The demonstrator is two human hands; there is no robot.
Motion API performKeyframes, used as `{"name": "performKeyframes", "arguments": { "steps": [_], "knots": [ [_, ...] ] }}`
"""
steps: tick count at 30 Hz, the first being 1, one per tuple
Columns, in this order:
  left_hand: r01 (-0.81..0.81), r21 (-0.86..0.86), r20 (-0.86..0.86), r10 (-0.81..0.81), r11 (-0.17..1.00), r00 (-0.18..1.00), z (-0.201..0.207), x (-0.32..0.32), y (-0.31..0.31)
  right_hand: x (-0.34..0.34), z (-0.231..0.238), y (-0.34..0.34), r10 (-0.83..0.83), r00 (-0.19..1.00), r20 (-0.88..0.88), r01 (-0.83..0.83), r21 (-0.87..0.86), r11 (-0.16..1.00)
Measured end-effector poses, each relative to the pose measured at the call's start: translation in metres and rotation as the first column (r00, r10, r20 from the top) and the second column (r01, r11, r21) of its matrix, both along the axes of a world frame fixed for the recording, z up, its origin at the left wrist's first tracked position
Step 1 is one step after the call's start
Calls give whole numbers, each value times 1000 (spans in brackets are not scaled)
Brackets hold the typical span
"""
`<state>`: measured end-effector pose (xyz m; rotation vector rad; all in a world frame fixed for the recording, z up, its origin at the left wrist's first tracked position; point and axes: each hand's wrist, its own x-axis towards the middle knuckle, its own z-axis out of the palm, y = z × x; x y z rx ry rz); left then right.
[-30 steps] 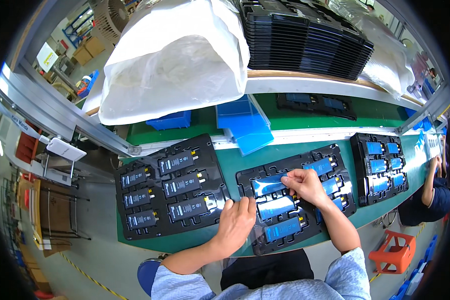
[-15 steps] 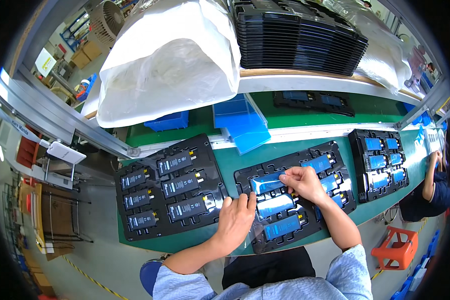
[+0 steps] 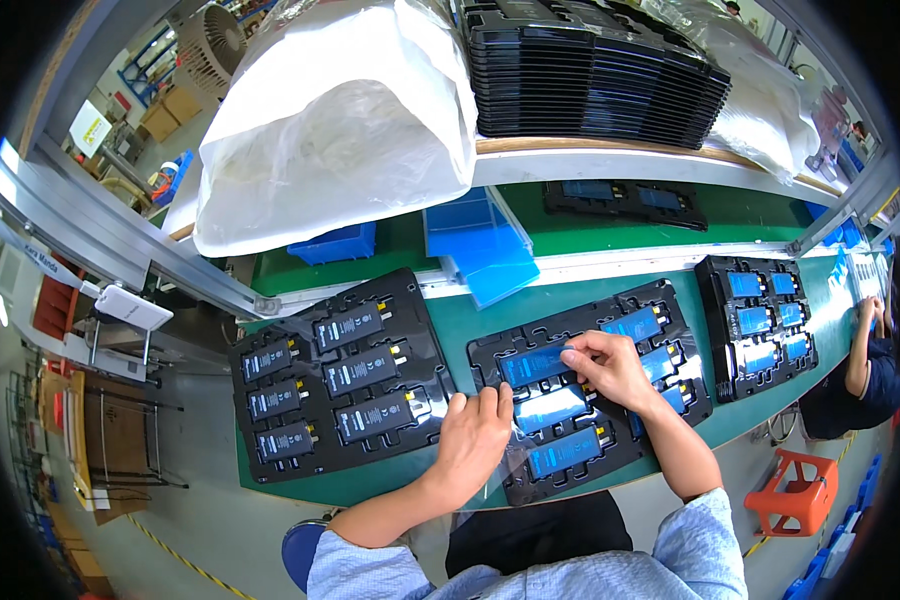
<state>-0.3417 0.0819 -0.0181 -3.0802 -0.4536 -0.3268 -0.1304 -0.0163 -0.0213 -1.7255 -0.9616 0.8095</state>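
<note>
In the middle tray [image 3: 618, 452], a black moulded one, lie several flat batteries with blue faces and yellow-tipped tabs. My right hand [image 3: 610, 370] is closed, thumb and forefinger pinching the blue film at the right end of the upper left battery [image 3: 532, 366]. At that battery's left end is my left hand [image 3: 473, 440], its fingers bent close together over the tray's left edge. What its fingertips grip, if anything, is hidden. Below lie two more blue-faced batteries, the middle one [image 3: 552, 409] shining with glare and the lower one [image 3: 566, 453] nearest me.
To the left, another black tray [image 3: 320, 462] holds several black batteries. Stacked trays [image 3: 760, 388] with blue-faced batteries stand on the right. Blue sheets [image 3: 490, 262] lie behind, below a shelf with piled black trays [image 3: 595, 95] and a white bag [image 3: 340, 130]. A co-worker's arm [image 3: 858, 360] is at far right.
Both hands stay almost in place. The glare on the upper left battery has faded, so its blue face looks darker and its printing shows more.
</note>
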Motion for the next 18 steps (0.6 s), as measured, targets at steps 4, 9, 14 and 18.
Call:
{"name": "performKeyframes", "arguments": {
  "steps": [4, 9, 14, 18],
  "knots": [
    [1, -39, 30, 0, 999, 1000, -2, -1, 2, 5, 1, -2, -46, 990, -133, 39, -55, 998],
    [-13, -66, 47, 16, 998, 999, 1, -1, 4, 6, -4, 1, -36, 990, -135, 17, -138, 990],
    [4, -82, 21, -2, 997, 1000, 6, -2, 4, 4, -1, 3, -44, 994, -103, 23, -202, 979],
    [3, -62, -2, -3, 998, 1000, 5, -2, 4, 3, 1, 5, -41, 996, -83, 23, -211, 977]
  ]
}}
